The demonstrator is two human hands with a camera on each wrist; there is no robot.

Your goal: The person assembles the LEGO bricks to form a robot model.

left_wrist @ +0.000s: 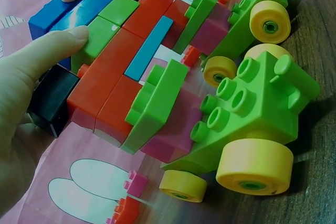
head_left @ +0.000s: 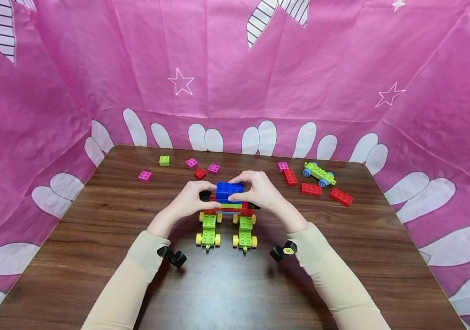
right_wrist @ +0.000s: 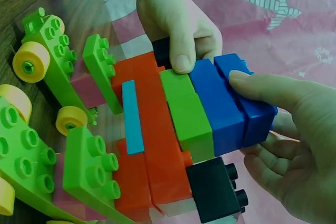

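Observation:
A toy brick build stands in front of me on two lime wheeled bases (head_left: 208, 234) with yellow wheels. Above them a red brick section (right_wrist: 152, 129) carries lime bricks (right_wrist: 190, 121), a lower blue brick (right_wrist: 218, 109) and an upper blue brick (right_wrist: 251, 113). My right hand (head_left: 257, 187) pinches the upper blue brick, thumb on its near face and fingers behind. From the other side my left hand (head_left: 191, 199) grips the build, its thumb on a lime brick just under the blue ones. A black brick (right_wrist: 212, 190) sticks out from the red section near my right hand.
Several pink bricks (head_left: 145, 176), a lime brick (head_left: 164, 160) and a small red brick (head_left: 199, 173) lie at the back left. Toward the back right are longer red bricks (head_left: 311, 189) and a lime wheeled base (head_left: 319, 174) with blue wheels. Pink cloth (head_left: 218, 91) hangs behind the table.

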